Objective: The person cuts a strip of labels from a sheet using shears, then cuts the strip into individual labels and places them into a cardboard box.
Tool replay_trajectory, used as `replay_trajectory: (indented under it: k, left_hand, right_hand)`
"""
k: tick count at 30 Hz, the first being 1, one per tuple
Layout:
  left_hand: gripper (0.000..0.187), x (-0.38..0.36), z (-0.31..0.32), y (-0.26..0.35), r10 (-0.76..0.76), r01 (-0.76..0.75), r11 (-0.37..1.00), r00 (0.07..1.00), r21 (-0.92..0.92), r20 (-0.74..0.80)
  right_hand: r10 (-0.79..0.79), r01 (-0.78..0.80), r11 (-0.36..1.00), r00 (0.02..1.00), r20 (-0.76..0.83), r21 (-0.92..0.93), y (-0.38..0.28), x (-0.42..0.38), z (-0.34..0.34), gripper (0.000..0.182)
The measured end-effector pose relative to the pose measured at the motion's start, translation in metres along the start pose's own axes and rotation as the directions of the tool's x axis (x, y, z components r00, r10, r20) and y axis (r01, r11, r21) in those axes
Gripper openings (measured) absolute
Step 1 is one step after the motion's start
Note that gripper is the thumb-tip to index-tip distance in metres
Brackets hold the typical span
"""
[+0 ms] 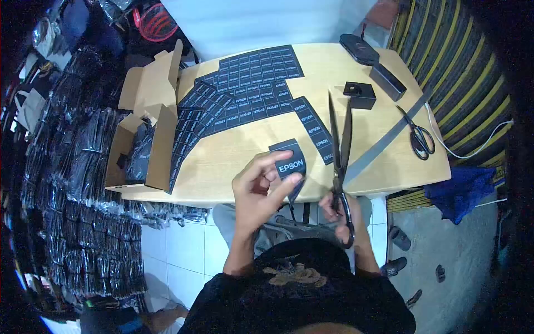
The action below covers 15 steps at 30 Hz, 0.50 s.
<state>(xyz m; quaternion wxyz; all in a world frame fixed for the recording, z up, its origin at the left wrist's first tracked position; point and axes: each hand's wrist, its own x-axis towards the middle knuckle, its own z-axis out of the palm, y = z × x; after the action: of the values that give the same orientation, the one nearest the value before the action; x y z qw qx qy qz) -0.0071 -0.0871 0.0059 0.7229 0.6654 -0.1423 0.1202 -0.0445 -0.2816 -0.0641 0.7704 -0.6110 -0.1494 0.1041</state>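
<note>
Nearest: right hand (351,218) is wrapped round the handles of the long scissors (337,181), fingers partly curled, blades parted and pointing away from the body. Left hand (255,186) is mostly closed, thumb and finger pinching a dark EPSON label piece (290,166) over the table's near side; other fingers bent in. A darker bit hangs under the thumb; can't tell if it's joined on.

Main risk: fingertips sit right at the label's edge, so a cut there could nick the thumb or run into the lettering. Thin pinch also lets the piece twist, likely giving a crooked edge.

Just past the hands, the label strip (315,133) lies beside the parted blades; a low sweep might snag it. Blade height above the table (222,161) unclear. Grey strip (375,153) runs by the scissors' right side, could get caught too.

Farther off, label sheets (258,83) overlap near the open carton (159,156); a sleeve or elbow brushing them could shift the lot.
</note>
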Motion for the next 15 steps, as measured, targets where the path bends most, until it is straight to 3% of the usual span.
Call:
replay_trajectory:
  k: [3,4,5,8,11,12,14,15]
  left_hand:
    - [0.041,0.001,0.001,0.002,0.050,-0.049,0.999,0.996,0.008,-0.071]
    - [0.038,0.003,0.007,0.005,0.032,-0.042,0.997,0.989,-0.072,-0.142]
    - [0.038,0.003,0.003,0.004,0.034,-0.045,0.996,0.989,-0.072,-0.146]
    - [0.040,0.005,-0.008,0.006,0.178,-0.160,0.946,0.983,0.280,-0.040]
    - [0.041,0.007,-0.013,0.013,0.095,-0.083,0.967,0.995,0.242,-0.039]
    - [0.044,0.009,-0.014,0.007,0.155,-0.145,0.968,0.987,0.205,-0.034]
    - [0.043,0.009,-0.020,0.013,0.135,-0.132,0.968,0.991,0.213,0.001]
    - [0.042,0.010,-0.023,0.018,0.110,-0.117,0.969,0.993,0.219,0.042]
  right_hand:
    - [0.032,-0.028,0.995,0.999,0.031,-0.097,-0.017,-0.005,-0.016,0.071]
    - [0.096,-0.092,0.975,0.995,0.009,-0.204,-0.018,-0.008,-0.022,0.069]
    - [0.095,-0.086,0.982,0.994,0.047,-0.167,-0.029,-0.009,-0.026,0.065]
    - [0.148,-0.129,0.962,0.987,0.063,-0.241,-0.039,-0.014,-0.042,0.063]
    - [0.201,-0.163,0.952,0.971,0.126,-0.259,-0.057,-0.015,-0.052,0.063]
    - [0.245,-0.176,0.931,0.951,0.188,-0.319,-0.063,-0.015,-0.057,0.063]
    - [0.337,-0.139,0.838,0.892,0.301,-0.528,-0.069,-0.014,-0.077,0.061]
    - [0.339,-0.139,0.837,0.891,0.302,-0.529,-0.072,-0.013,-0.077,0.061]
